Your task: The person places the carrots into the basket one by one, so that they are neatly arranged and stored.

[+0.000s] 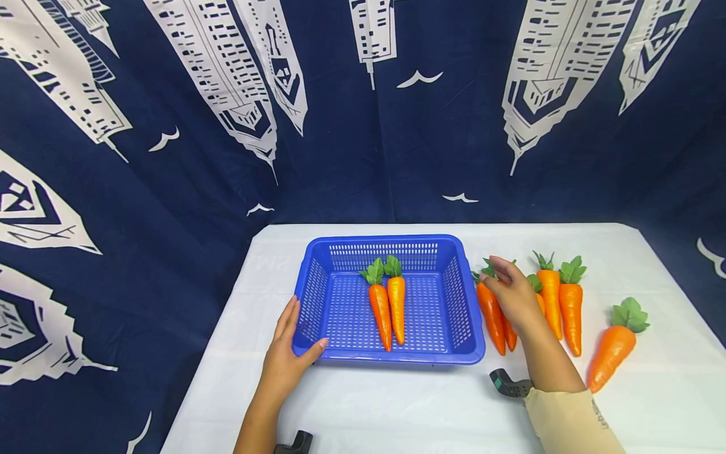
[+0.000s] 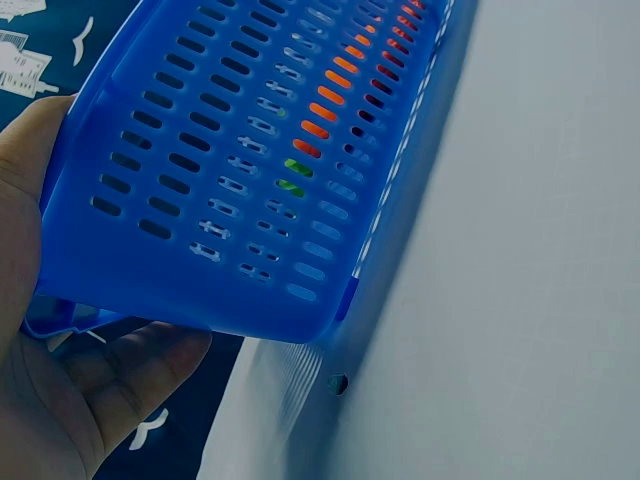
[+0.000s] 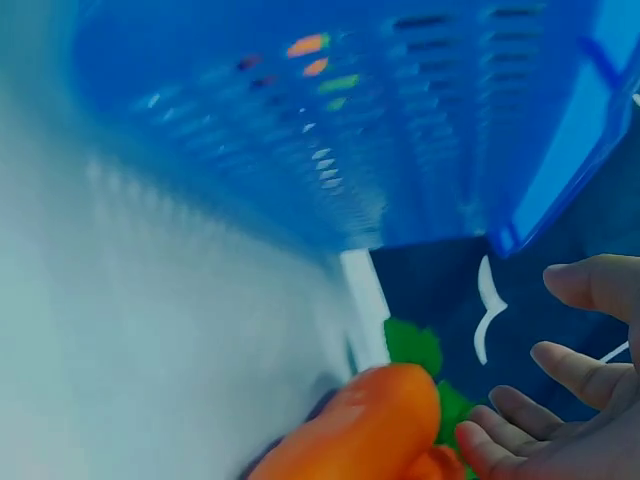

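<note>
Carrot [image 1: 491, 315], moulded orange body with green leaf top, glossy: lies directly under the right hand [image 1: 513, 295], just right of the basket [image 1: 317, 296], long axis running near to far with leaves at the far end; right hand's fingers spread and relaxed over it, gripping nothing (the nearer hand by far). Left hand [image 1: 288, 353] clasps the basket's near-left corner, thumb on the rim. Basket: blue perforated plastic, rectangular, two carrots [image 1: 389, 304] inside

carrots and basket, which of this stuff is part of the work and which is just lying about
In use:
blue basket, steadied by left hand
two carrots in basket
carrots beside basket, right hand reaching over them

Lying about:
white table cover
skyline curtain
</note>
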### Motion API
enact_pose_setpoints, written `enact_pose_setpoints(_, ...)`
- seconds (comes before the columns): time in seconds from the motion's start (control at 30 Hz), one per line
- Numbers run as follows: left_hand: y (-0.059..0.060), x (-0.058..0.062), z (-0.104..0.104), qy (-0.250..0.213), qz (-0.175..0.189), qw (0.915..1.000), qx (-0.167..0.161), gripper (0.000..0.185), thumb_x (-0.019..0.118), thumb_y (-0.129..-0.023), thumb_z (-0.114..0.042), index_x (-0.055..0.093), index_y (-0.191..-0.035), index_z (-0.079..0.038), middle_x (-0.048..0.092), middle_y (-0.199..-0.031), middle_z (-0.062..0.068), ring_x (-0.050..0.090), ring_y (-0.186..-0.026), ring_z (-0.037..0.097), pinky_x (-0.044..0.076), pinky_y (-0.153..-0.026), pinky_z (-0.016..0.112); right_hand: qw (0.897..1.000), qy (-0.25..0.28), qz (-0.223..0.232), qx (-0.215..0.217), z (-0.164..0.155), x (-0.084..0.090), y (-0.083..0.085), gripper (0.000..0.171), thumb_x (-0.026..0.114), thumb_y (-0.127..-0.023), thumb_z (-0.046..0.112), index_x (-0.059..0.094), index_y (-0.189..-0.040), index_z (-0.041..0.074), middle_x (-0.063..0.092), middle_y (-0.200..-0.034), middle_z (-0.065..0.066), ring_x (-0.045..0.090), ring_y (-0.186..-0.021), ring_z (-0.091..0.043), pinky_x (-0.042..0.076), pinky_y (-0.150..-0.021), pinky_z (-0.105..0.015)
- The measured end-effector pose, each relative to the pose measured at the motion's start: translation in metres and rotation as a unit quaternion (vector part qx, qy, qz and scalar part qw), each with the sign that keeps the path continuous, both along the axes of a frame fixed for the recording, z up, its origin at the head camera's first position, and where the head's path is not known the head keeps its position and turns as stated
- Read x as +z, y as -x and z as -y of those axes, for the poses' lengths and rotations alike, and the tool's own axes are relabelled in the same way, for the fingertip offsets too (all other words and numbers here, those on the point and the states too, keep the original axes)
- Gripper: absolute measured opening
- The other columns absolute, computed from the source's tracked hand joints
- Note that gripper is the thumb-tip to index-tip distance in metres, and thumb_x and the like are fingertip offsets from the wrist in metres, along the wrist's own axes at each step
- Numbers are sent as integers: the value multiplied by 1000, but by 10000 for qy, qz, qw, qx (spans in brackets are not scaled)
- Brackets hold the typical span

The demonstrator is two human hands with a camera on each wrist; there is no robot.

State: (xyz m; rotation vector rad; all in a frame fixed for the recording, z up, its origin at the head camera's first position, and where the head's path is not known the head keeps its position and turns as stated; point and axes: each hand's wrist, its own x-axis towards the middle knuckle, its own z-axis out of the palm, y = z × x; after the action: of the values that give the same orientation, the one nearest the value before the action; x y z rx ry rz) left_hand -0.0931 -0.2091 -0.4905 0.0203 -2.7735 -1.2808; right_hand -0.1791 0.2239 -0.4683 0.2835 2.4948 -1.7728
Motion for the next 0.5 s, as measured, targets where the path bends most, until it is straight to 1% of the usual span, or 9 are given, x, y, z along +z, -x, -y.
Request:
enact_pose_setpoints(0.1, 0, 0, 0, 0, -32, 10000, -4, 99, 78, -87, -46, 19, -163, -24, 13, -171, -6, 18, -156, 38, 25, -117, 70, 10000, -52, 78, -27, -1, -6, -1, 68, 56, -103, 33, 27, -160, 11, 26, -165, -24, 25, -152, -47, 30, -119, -62)
enact_pose_setpoints(0.2, 0, 0, 0, -19, -30, 10000, 4, 99, 78, -87, -45, 20, -163, -24, 12, -171, -8, 18, -157, 37, 24, -118, 70, 9998, -187, 100, 15, -1, -12, -2, 69, 57, -103, 34, 27, -161, 11, 25, -165, -24, 26, -152, -47, 28, -121, -60)
enact_pose_setpoints(0.37, 0, 0, -1, -59, 18, 10000, 3, 98, 77, -87, -47, 19, -163, -25, 10, -170, -13, 17, -157, 36, 23, -119, 69, 9992, -381, -56, 65, 1, -20, -3, 68, 57, -103, 31, 28, -160, 11, 25, -165, -25, 26, -151, -47, 28, -121, -58)
enact_pose_setpoints(0.5, 0, 0, -1, -42, 23, 10000, -9, 98, 77, -87, -48, 19, -163, -24, 10, -171, -11, 17, -157, 37, 24, -118, 69, 9975, -701, -75, 40, 3, -22, -6, 66, 57, -103, 29, 30, -160, 12, 25, -163, -28, 28, -150, -48, 30, -119, -60)
